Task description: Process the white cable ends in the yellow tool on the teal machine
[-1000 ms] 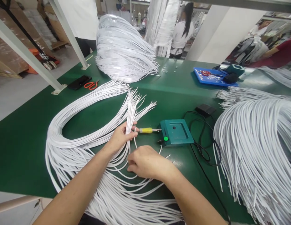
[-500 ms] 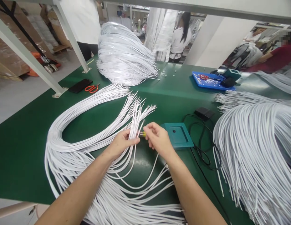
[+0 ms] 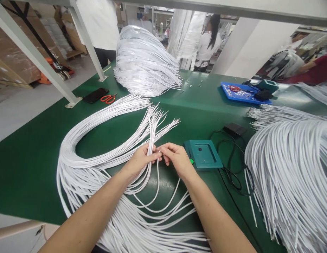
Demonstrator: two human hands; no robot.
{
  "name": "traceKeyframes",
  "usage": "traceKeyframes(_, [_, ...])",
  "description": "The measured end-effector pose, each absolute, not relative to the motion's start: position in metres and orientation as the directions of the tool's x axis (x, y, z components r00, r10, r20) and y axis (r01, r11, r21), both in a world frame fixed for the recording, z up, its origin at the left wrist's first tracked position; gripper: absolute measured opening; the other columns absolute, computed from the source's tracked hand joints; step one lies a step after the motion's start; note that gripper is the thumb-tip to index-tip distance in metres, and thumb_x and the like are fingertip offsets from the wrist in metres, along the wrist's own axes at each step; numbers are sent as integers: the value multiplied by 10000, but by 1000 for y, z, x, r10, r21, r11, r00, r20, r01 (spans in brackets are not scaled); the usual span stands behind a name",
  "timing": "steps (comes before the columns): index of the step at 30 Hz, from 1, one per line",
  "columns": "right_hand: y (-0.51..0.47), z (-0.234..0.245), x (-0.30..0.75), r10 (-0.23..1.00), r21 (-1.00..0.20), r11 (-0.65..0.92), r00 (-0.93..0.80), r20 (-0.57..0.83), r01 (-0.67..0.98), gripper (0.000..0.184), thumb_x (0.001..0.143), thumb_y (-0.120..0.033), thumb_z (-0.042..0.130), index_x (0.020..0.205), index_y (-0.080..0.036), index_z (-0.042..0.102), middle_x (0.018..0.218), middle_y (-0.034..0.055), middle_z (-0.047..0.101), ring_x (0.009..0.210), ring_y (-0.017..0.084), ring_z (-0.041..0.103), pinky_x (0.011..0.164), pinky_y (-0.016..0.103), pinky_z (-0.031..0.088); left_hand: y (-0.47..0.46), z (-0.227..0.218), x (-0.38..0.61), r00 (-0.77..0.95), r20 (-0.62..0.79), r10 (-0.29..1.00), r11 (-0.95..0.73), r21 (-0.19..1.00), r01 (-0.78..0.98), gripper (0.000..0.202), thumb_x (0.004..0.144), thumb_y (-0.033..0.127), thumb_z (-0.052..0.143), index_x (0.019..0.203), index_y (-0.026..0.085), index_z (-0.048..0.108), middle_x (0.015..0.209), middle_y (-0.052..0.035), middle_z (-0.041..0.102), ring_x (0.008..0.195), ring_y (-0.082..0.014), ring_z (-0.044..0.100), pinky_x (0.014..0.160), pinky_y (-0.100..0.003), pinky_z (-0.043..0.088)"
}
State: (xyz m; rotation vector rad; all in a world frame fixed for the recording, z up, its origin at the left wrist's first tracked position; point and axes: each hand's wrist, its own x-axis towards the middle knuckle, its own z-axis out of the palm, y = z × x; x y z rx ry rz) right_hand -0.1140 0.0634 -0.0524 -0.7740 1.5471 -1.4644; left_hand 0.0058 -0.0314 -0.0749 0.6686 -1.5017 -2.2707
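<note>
My left hand (image 3: pixel 141 162) is closed around a bunch of white cables (image 3: pixel 152 133) whose stripped ends fan out toward the back. My right hand (image 3: pixel 176 160) pinches the end of a single white cable (image 3: pixel 157 175) right beside the left fingers. That cable droops in a loop toward me. A teal box with a green button (image 3: pixel 203 154) sits just right of my right hand, which hides the yellow-handled tool seen earlier. The large looped cable bundle (image 3: pixel 81 154) lies to the left on the green table (image 3: pixel 29 165).
A huge heap of white cables (image 3: pixel 292 175) fills the right side, another pile (image 3: pixel 145 66) lies at the back. Black cord (image 3: pixel 232 168) and a small black box (image 3: pixel 234 129) lie right of the teal box. Red scissors (image 3: pixel 108 98), a phone (image 3: pixel 95 95), a blue tray (image 3: pixel 242 92). People stand behind.
My right hand picked a single cable from the loose ones near me and brought its end up beside the bunch in my left hand, then drew slightly closer to the left fingers.
</note>
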Motion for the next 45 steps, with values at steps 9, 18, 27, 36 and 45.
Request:
traceKeyframes(9, [61,-57,-115,-886,-913,106,-380,-267,394,297,730,-428,640,681,-136,617,545,-20,519,416,47,361,419,206,335,-29,-75,6,-810,-150,-567,-284,959,21,279,712,297,696,791,161,465,726,4,611,632,-101,586,561,-212,369])
traceKeyframes(18, [62,-58,-114,-869,-895,196,-352,-348,401,372,712,-495,662,624,-141,593,474,-45,447,432,61,430,436,197,323,-26,-76,8,-860,-97,-501,-165,986,-15,234,766,283,648,808,154,458,777,-18,623,690,-129,632,616,-246,456])
traceKeyframes(27, [64,-58,-117,-904,-801,174,-231,-361,573,360,728,-492,663,685,-137,617,518,-59,385,479,65,438,468,205,349,-26,-76,9,-848,-91,-523,-195,981,15,246,751,273,669,813,152,464,799,-28,651,704,-124,623,648,-260,476])
traceKeyframes(36, [65,-56,-119,-929,-783,159,-177,-325,602,311,768,-425,645,659,-138,591,552,-35,444,534,79,458,492,214,347,-29,-76,9,-838,-80,-540,-185,982,26,213,767,269,655,820,152,486,794,-12,623,717,-113,626,651,-235,471])
traceKeyframes(45, [65,-52,-117,-907,-864,118,-301,-295,489,233,760,-369,651,741,-139,622,571,-40,487,456,46,363,484,214,361,-29,-80,10,-836,-46,-547,-188,980,69,222,770,290,649,860,161,494,810,-19,632,712,-123,627,598,-221,450])
